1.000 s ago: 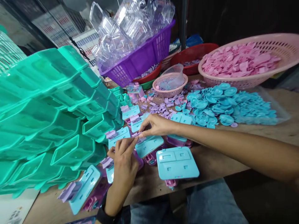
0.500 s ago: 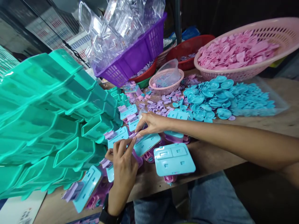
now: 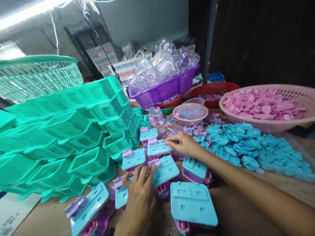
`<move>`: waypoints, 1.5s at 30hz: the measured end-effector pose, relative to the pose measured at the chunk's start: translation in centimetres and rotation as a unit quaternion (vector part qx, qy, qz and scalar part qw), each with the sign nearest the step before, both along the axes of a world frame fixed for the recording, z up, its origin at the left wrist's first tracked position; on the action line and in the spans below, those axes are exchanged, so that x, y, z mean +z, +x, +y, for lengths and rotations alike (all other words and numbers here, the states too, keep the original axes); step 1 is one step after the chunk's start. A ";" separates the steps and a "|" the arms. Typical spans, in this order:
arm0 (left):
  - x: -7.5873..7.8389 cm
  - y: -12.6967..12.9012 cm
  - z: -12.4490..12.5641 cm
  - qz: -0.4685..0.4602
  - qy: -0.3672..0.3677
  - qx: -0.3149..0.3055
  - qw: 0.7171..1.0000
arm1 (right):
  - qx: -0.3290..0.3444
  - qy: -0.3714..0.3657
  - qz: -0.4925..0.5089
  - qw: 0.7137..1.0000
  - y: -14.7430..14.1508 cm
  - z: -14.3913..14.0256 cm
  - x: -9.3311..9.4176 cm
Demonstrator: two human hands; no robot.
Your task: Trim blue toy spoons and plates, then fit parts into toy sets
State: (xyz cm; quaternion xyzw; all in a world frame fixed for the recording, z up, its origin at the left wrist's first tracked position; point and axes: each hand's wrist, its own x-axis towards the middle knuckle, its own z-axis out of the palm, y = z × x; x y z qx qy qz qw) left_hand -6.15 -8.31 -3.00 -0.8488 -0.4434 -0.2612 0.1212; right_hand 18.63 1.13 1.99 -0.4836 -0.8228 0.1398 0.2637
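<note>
My left hand [image 3: 140, 188] is bent over a blue toy panel, its index fingertip against the light purple clip-like piece [image 3: 155, 163] on the edge of a neighbouring blue panel [image 3: 166, 169]. Its thumb stands apart from the fingers, and nothing shows in its grasp. My right hand [image 3: 184, 144] reaches over another blue panel [image 3: 158, 149], fingers stretched left and slightly apart, with nothing visible between them. Several such panels sit on purple and pink toy bases around the hands. One panel without a purple piece [image 3: 193, 201] lies in front.
Stacked green bins [image 3: 91, 164] fill the left side. A purple basket [image 3: 169, 88] holds clear plastic packaging. On the right are a pile of blue oval parts [image 3: 228, 139] and a pink basket [image 3: 306, 98] of pink parts. Loose purple pieces [image 3: 197, 131] lie behind the panels.
My right hand has moved away from the purple piece, back and to the right, while my left hand stays by it. The head view has tilted up.
</note>
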 end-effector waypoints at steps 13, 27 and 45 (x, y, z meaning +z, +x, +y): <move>2.3 0.8 0.8 -0.114 -0.003 -0.049 0.992 | -0.114 -0.011 -0.172 0.978 2.7 8.8 -1.1; 3.7 10.0 -1.3 -0.122 -0.149 -0.106 0.976 | -0.018 -0.108 0.066 0.992 8.6 -1.0 2.1; 2.9 10.0 3.8 -0.134 -0.215 -0.177 0.951 | 0.034 -0.019 -0.006 0.999 8.1 -2.7 1.1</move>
